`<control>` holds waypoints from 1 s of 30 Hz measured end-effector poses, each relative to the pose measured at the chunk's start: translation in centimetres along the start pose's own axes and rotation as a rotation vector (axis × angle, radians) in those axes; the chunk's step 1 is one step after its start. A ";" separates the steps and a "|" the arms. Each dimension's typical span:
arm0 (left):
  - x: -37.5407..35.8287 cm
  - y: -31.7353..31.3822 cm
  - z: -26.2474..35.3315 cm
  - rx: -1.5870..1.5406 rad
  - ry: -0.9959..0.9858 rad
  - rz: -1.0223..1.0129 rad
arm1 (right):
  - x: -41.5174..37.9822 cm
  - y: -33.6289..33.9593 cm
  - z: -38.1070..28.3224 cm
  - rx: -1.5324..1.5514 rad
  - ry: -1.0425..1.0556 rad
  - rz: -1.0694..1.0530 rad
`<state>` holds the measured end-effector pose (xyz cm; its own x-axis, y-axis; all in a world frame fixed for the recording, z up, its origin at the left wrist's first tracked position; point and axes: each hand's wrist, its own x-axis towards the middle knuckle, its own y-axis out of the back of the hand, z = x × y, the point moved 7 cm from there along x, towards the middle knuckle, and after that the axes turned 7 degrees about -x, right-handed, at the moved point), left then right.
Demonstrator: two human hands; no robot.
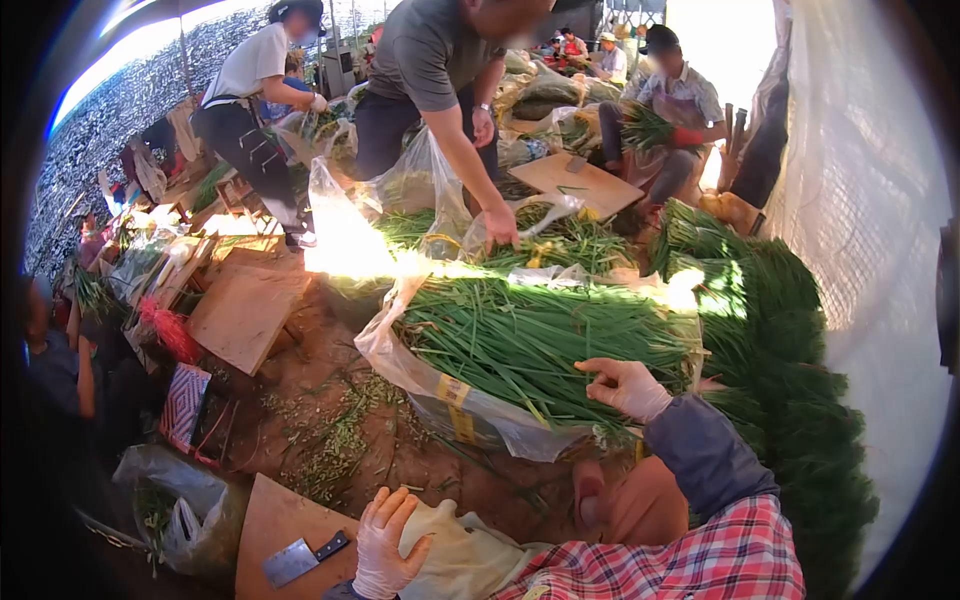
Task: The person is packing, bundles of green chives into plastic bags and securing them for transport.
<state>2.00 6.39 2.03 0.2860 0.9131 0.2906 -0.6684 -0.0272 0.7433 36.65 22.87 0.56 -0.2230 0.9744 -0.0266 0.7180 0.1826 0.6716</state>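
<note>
My right hand [630, 388], in a thin clear glove, hovers over the near right part of a heap of long green garlic chives [540, 345]. Its fingers are bent but apart, and I see nothing held in them. The chives lie in a large clear plastic bag [490, 425] with its mouth spread wide. Low in the view, my left hand [388, 545] is raised, also gloved, fingers spread and holding nothing. Close to it, a cleaver [300, 558] with a black handle lies on a wooden board [262, 515].
Across the bag, a person in a grey shirt [425, 60] reaches into more greens. Another, seated at right, holds a bunch of chives [645, 128]. Stacked chives [790, 400] line the right side. A plastic bag [195, 500] and a board [245, 315] are at left; trimmings litter the ground.
</note>
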 end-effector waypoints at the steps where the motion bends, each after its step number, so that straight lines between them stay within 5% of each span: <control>1: -0.1 0.1 0.1 0.000 0.001 -0.017 | -0.3 0.3 -0.3 0.000 0.006 0.029; 8: 3.1 -1.7 0.1 0.037 -0.062 -0.081 | 1.4 9.5 3.3 -0.066 0.008 0.365; 11: 6.7 -0.9 0.5 0.081 -0.109 -0.090 | 5.7 14.1 3.6 0.223 0.074 0.399; 17: 15.9 -3.9 -0.3 0.068 -0.255 -0.129 | 19.1 17.8 10.8 -0.671 -0.242 0.329; 21: 20.5 -9.6 -2.4 -0.201 -0.321 -0.319 | 28.2 16.8 19.0 -0.731 -0.314 0.281; 23: 15.2 -15.6 -5.8 -0.400 -0.036 -0.726 | 30.6 15.4 21.1 -0.592 -0.311 0.253; 25: 12.0 -17.7 -5.7 -0.330 0.031 -0.795 | 31.3 14.0 22.4 -0.545 -0.376 0.085; 30: 9.2 -18.7 -4.8 -0.271 0.230 -0.912 | 35.3 8.8 20.5 -1.296 -0.299 -0.133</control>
<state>13.86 17.24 -12.06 0.6493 0.5955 -0.4731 -0.4009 0.7966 0.4525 48.66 61.53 -9.66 0.0298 0.9804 -0.1946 -0.4751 0.1852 0.8602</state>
